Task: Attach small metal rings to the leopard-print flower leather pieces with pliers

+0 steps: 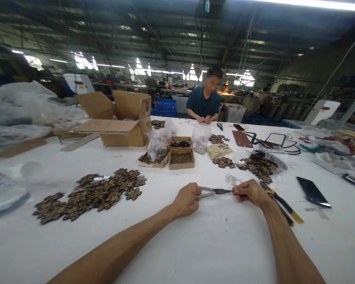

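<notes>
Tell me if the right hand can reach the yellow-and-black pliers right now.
Probably yes: the yellow-and-black pliers lie beside the right hand, with nothing seen on top. That hand is busy, though, pinched at the tip of the gray pliers in the left hand.

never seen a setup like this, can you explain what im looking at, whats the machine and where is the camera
There is no robot here: these are a person's two bare hands. The single picture comes from a camera worn on that person's head, looking forward and down.

The left hand holds slim grey-handled metal pliers. The right hand is at their tips; anything pinched there is too small to make out.

On the long white table lie a heap of brown-and-black scalloped patches, an open brown cardboard carton, a small cardboard tray of brass-coloured bits and yellow-and-black-handled pliers. Across the table is a co-worker in a dark teal shirt.
</notes>
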Available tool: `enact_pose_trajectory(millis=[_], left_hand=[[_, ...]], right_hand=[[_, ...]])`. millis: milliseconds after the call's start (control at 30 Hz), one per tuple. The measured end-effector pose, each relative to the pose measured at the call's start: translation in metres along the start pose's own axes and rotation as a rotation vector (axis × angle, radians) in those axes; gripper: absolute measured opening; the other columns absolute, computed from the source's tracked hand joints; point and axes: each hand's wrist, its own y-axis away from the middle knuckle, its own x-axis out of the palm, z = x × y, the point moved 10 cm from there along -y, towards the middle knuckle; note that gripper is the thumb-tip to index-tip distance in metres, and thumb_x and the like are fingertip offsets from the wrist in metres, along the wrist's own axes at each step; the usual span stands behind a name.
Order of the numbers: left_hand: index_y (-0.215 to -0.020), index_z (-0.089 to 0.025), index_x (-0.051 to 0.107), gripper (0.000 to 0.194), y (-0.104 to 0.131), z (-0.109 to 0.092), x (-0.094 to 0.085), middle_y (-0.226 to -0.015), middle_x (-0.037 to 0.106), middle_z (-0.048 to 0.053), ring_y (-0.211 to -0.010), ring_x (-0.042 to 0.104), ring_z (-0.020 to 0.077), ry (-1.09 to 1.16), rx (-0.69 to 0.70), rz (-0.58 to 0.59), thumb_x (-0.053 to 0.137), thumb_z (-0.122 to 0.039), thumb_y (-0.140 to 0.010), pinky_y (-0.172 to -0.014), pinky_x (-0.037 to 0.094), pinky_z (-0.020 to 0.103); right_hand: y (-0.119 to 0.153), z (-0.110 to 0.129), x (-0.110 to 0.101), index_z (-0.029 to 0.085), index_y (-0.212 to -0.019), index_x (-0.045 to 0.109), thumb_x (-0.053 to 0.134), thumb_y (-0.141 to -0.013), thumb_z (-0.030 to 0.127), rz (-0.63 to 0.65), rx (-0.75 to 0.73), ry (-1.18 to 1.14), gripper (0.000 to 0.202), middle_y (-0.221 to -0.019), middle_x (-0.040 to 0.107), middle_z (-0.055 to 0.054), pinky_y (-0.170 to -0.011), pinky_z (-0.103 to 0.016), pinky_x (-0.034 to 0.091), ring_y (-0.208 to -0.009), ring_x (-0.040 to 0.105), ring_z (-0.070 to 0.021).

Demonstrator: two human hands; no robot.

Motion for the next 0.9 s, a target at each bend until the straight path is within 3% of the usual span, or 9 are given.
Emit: enact_pose_trajectory(millis=[67, 200, 300, 367, 533, 700, 900], left_hand=[[-0.078, -0.02, 0.059, 0.02, 0.0, -0.008, 0.003, -0.099, 0.057, 0.007, -0.095, 0.054, 0.0236, -0.005, 0.028, 0.044, 0.056, -0.007, -0.063, -0.077, 0.046, 0.034], [-0.076, -0.019, 0.062, 0.009, 0.0, -0.02, 0.0, -0.121, 0.052, 0.011, -0.114, 0.048, 0.0304, -0.064, 0.091, -0.016, 0.067, -0.02, -0.069, -0.094, 0.044, 0.042], [-0.081, -0.018, 0.064, 0.02, -0.001, -0.02, 0.004, -0.12, 0.052, 0.013, -0.115, 0.047, 0.0317, -0.093, 0.112, -0.009, 0.064, -0.038, -0.082, -0.098, 0.042, 0.046], [-0.086, -0.018, 0.066, 0.024, -0.002, -0.02, 0.008, -0.118, 0.052, 0.014, -0.112, 0.048, 0.0309, -0.132, 0.131, 0.0, 0.061, -0.042, -0.087, -0.096, 0.042, 0.046], [-0.092, -0.019, 0.07, 0.024, -0.006, -0.021, 0.011, -0.116, 0.051, 0.016, -0.11, 0.046, 0.0326, -0.259, 0.138, -0.019, 0.058, -0.04, -0.09, -0.092, 0.041, 0.047], [-0.097, -0.02, 0.071, 0.019, -0.006, -0.027, 0.012, -0.126, 0.049, 0.016, -0.12, 0.04, 0.035, -0.355, 0.16, -0.049, 0.055, -0.027, -0.09, -0.097, 0.037, 0.054], [-0.096, -0.018, 0.07, 0.024, -0.003, -0.024, 0.015, -0.13, 0.046, 0.017, -0.13, 0.034, 0.0351, -0.326, 0.145, -0.042, 0.049, -0.011, -0.086, -0.095, 0.047, 0.05]], right_hand=[[0.0, -0.003, 0.0, 0.007, -0.084, 0.079, 0.091, -0.06, 0.034, 0.004, 0.017, 0.005, 0.038, -0.068, 0.072, -0.011, -0.057, -0.031, 0.058, -0.057, 0.064, -0.0168], [-0.001, -0.004, 0.0, 0.009, -0.084, 0.08, 0.091, -0.059, 0.033, 0.005, 0.019, 0.008, 0.037, -0.07, 0.074, -0.01, -0.058, -0.032, 0.059, -0.056, 0.065, -0.0166], [-0.002, -0.003, 0.001, 0.01, -0.085, 0.08, 0.091, -0.06, 0.035, 0.003, 0.006, 0.005, 0.037, -0.073, 0.075, -0.011, -0.058, -0.033, 0.059, -0.055, 0.065, -0.0166], [-0.002, -0.001, 0.001, 0.01, -0.086, 0.08, 0.091, -0.061, 0.035, 0.002, -0.005, 0.001, 0.038, -0.075, 0.075, -0.011, -0.058, -0.033, 0.06, -0.057, 0.066, -0.0172], [0.001, 0.003, 0.0, 0.01, -0.092, 0.08, 0.092, -0.06, 0.035, 0.002, -0.019, 0.001, 0.042, -0.078, 0.076, -0.012, -0.063, -0.035, 0.062, -0.06, 0.068, -0.0185], [0.004, 0.006, -0.001, 0.009, -0.093, 0.08, 0.092, -0.06, 0.034, 0.005, -0.025, 0.015, 0.043, -0.077, 0.076, -0.012, -0.066, -0.036, 0.062, -0.064, 0.07, -0.02], [0.004, 0.01, -0.004, 0.01, -0.093, 0.08, 0.092, -0.061, 0.034, -0.014, -0.045, 0.019, 0.042, -0.081, 0.077, -0.013, -0.066, -0.034, 0.063, -0.064, 0.071, -0.0194]])
